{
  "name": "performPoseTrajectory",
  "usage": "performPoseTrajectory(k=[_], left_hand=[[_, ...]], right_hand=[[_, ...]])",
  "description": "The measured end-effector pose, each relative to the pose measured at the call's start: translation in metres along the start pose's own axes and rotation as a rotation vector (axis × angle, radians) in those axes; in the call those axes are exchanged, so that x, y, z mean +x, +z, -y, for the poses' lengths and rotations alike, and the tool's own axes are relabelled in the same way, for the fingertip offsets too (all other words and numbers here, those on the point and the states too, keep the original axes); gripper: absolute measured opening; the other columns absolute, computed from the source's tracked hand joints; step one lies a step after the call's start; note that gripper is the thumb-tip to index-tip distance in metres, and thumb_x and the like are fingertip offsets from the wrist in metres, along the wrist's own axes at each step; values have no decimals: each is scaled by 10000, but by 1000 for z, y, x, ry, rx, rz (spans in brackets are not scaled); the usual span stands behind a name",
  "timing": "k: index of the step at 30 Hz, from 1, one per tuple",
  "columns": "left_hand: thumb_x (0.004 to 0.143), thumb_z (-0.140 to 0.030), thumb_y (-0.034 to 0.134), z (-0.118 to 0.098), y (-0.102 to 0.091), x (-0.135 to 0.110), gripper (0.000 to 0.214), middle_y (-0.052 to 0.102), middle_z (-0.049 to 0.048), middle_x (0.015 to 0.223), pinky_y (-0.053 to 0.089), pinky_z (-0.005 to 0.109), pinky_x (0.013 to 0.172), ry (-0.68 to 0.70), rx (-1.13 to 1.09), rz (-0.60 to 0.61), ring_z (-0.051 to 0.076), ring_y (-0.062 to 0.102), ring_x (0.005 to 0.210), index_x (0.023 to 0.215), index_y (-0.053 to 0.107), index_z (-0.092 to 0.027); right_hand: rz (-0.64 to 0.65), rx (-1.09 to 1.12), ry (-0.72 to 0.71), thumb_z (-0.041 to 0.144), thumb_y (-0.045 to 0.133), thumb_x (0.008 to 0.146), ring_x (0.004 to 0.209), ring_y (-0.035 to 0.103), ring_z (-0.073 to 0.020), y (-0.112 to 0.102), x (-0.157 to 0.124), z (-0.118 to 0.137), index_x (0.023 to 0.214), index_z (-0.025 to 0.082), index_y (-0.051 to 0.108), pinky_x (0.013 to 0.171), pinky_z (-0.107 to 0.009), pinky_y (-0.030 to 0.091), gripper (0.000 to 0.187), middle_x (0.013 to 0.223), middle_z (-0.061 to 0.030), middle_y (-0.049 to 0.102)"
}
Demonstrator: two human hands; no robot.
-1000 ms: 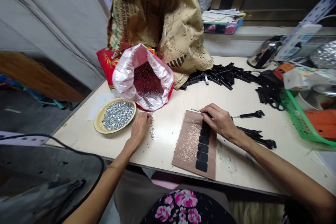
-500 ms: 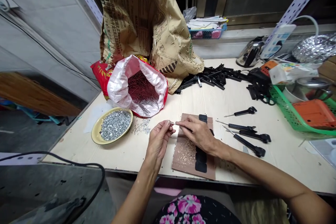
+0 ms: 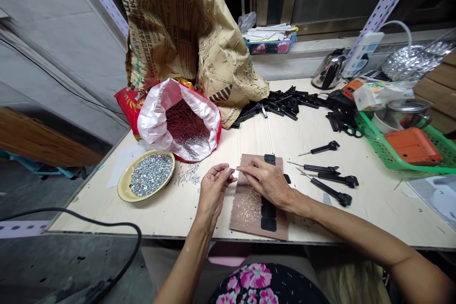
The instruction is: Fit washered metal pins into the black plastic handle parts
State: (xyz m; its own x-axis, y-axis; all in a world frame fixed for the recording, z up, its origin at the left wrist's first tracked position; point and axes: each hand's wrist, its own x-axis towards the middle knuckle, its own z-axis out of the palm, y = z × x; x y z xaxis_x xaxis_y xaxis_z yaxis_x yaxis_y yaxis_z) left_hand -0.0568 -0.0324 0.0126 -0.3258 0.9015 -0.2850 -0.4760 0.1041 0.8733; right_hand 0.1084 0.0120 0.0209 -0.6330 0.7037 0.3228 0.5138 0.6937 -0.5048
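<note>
My left hand (image 3: 216,184) is closed in a pinch above the front of the table. Between its fingertips and those of my right hand (image 3: 267,181) runs a thin metal rod (image 3: 234,168), and both hands grip it. Most of the rod is covered by the fingers. Under my right hand lies a brown board (image 3: 242,216) with black patches (image 3: 268,224) and pale crumbs on it. Left of my left hand are loose small metal washers (image 3: 188,174) and a yellow dish (image 3: 122,186) filled with more of them.
Behind the dish, a red-and-white bag (image 3: 151,118) holds many thin rods (image 3: 185,123). A large brown paper sack (image 3: 213,57) stands behind it. Black plastic parts (image 3: 285,104) are heaped at the back. Several black-handled tools (image 3: 329,190) lie at right, near a green basket (image 3: 377,145).
The view has shifted slightly, so the table's things appear a little further left. Both hands keep nearly the same pose, fingertips together on the thin rod.
</note>
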Motion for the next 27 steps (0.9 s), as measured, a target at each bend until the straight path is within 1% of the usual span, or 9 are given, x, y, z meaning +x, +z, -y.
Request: performPoseTrajectory(k=[5,12,18,21,23,25,27], left_hand=[[618,-259,792,2,1,0,326,679,23,722,515,223,660,-62,30,72,78,614,591,876,664,-106],[630,-282,781,5,5,-1,291,653,0,668,501,218,661,15,128,54,84,617,601,850,671,-126],[640,-288,770,9,9,1,323,658,7,700,499,228,679,14,153,71,86,612,615,909,682,-132],[667,-308,747,11,9,0,304,662,10,727,496,241,700,82,241,64,98,619,644,912,683,-141],[697,-324,719,12,10,-1,276,666,12,740,490,247,711,156,356,57,109,622,670,908,684,-149],[723,-328,694,13,11,-3,251,671,17,742,482,247,706,226,490,49,119,620,684,902,686,-152],[735,-327,682,14,14,-4,237,670,16,730,478,246,699,262,555,39,124,618,686,896,684,-152]], right_hand=[[-18,-27,-9,217,441,926,783,562,-140,1,-6,-5,1181,246,606,664,-237,458,305,915,-45,570],[-45,-156,29,252,451,925,742,565,-142,-2,-11,-3,1136,276,634,594,-234,428,280,918,-44,582],[-69,-169,51,239,466,914,747,570,-141,-1,-15,-2,1129,264,620,577,-232,422,266,928,-44,589],[-71,-143,103,252,443,931,752,584,-146,-1,-18,-1,1051,220,632,581,-238,424,226,903,-42,607],[-82,-110,132,250,444,932,762,593,-148,0,-20,-1,1004,201,630,589,-242,425,205,903,-41,617],[-102,-110,132,248,442,934,768,595,-150,1,-23,-2,984,200,629,598,-247,423,200,907,-44,622],[-130,-151,113,250,418,945,777,590,-159,2,-26,-3,962,201,639,619,-256,422,226,893,-57,625]])
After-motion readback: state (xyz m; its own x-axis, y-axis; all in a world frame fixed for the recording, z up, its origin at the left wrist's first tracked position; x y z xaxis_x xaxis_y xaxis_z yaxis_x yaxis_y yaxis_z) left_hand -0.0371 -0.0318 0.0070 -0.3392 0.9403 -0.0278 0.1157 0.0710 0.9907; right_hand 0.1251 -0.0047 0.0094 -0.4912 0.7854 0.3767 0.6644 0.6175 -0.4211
